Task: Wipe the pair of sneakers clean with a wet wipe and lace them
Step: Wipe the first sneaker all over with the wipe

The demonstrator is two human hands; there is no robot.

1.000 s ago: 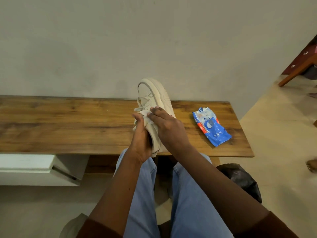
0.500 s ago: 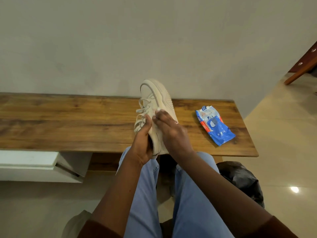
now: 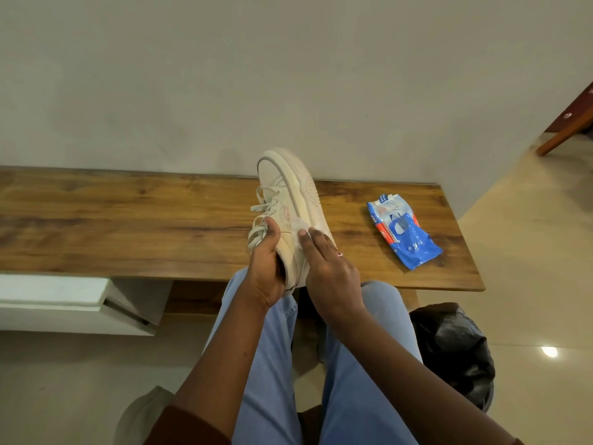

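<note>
Wooden bench (image 3: 128, 226) runs along the wall; plank surface shows from the left of the frame up to the sneaker (image 3: 288, 194). Wipe packet (image 3: 402, 234) lies near the bench's right end, well apart from the sneaker, between back and front edges. Black bag (image 3: 449, 348) sits on the floor below the front right corner.

Sneaker is held over the front edge, toe tilted up toward the wall, sole facing right. Left hand (image 3: 264, 274) grips the heel end, fingers curled round it, thumb by the laces (image 3: 260, 216). Right hand (image 3: 330, 274) has its fingers stretched straight, pressing the wet wipe (image 3: 300, 224) against the sneaker's side.
</note>
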